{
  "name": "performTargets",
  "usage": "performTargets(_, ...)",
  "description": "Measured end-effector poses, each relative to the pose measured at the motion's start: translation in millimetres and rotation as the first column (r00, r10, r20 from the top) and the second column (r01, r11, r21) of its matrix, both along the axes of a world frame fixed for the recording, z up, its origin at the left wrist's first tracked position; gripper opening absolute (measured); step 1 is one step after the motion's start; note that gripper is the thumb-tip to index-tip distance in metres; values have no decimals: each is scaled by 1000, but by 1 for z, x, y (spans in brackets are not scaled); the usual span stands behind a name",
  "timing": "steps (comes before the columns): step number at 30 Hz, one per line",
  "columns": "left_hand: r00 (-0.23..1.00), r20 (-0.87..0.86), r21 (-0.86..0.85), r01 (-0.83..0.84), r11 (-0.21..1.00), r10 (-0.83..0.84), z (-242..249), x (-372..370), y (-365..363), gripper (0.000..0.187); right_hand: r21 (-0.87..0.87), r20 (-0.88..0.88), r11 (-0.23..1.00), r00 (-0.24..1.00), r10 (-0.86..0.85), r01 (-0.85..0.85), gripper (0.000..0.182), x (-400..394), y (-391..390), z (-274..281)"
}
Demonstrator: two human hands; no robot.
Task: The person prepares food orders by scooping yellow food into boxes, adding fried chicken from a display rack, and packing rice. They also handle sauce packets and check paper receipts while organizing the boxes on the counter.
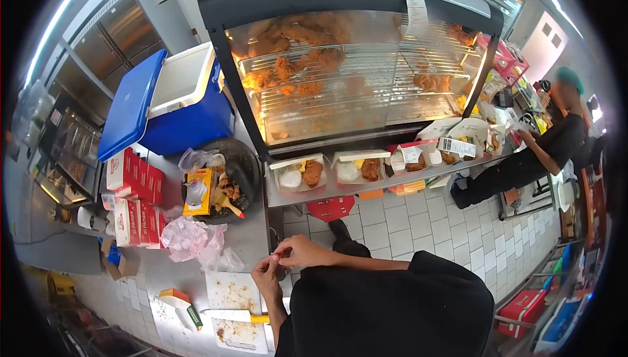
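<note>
My right hand (302, 251) and my left hand (266, 277) meet at the fingertips, above the edge of the metal counter. Both are closed in a pinch; whatever sits between the fingers is too small to make out. Below and left of them, a knife with a yellow handle (260, 319) lies across a white cutting board (237, 289) scattered with brown crumbs. An open small carton (180, 306) is left of the board. Nearest behind my left hand is crumpled pink plastic (195, 239).
A lit glass cabinet (353, 82) holds fried chicken. Open meal boxes (299, 175) line its front ledge. A blue cooler (186, 112), red-and-white cartons (134, 177) and a dark bowl (243, 170) stand left. Another person (549, 141) stands at right.
</note>
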State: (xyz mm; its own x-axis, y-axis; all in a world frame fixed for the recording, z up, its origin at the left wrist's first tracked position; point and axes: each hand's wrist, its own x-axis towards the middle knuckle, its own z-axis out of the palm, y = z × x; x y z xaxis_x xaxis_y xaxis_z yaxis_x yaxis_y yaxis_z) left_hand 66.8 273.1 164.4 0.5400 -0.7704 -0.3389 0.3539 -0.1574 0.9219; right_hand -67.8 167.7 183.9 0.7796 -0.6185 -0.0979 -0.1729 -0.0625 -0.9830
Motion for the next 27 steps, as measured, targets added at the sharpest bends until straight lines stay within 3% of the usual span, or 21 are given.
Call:
performTargets(7, 989, 94, -11, 117, 993, -116, 16, -2, 0, 17, 338, 59, 940, 998, 27, -45, 24, -7, -4, 3)
performTargets(11, 977, 131, 12, 168, 986, -168, 10, 3, 7, 23, 198, -1, 975, 995, 103, -100, 23, -6, -7, 7)
performTargets(13, 976, 149, 39, 155, 987, -159, 12, 3, 11, 19, -23, 72, 985, 982, 173, -172, 26, -5, -3, 5)
performTargets(19, 974, 126, 37, 185, 982, -189, 5, 6, 28, 16, 27, 69, 967, 966, 249, -252, 30, -3, 3, -16)
performTargets(21, 975, 103, 158, 178, 971, -196, 3, 3, 35, 16, 39, 41, 965, 966, 257, -259, 34, -7, 15, -7)
performTargets(25, 974, 71, 118, 206, 971, -215, -29, 2, 56, 19, 123, 29, 955, 963, 269, -270, 40, -12, 30, -29)
performTargets(27, 966, 43, 201, 240, 950, -254, -27, -1, 61, 16, 164, 20, 959, 972, 233, -233, 39, -16, 39, -40)
